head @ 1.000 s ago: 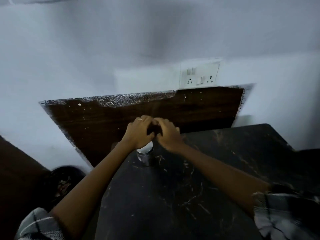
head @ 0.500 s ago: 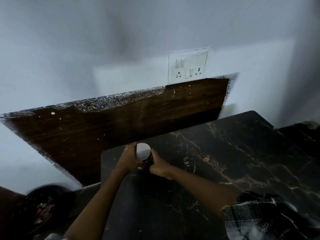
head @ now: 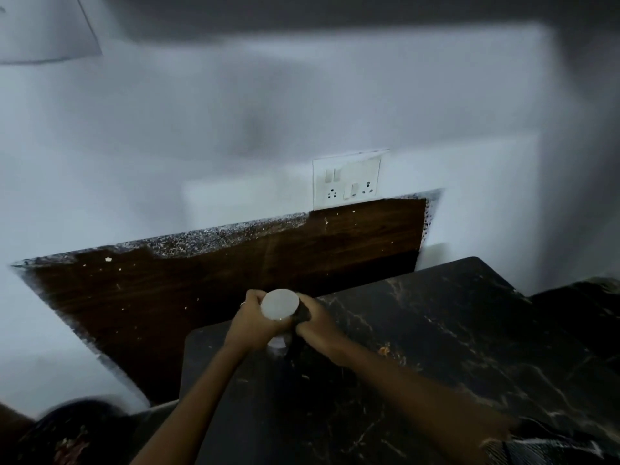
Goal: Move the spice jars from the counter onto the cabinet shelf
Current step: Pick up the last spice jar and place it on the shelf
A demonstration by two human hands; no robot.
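Head view: jar (head: pixel 280 304), white lid up, now sits lifted just above the counter (head: pixel 436 347), where a second ago it stood behind the hands. Left hand (head: pixel 252 325) and right hand (head: pixel 318 327) wrap their fingers round it; shelf unseen, carry likely beginning.
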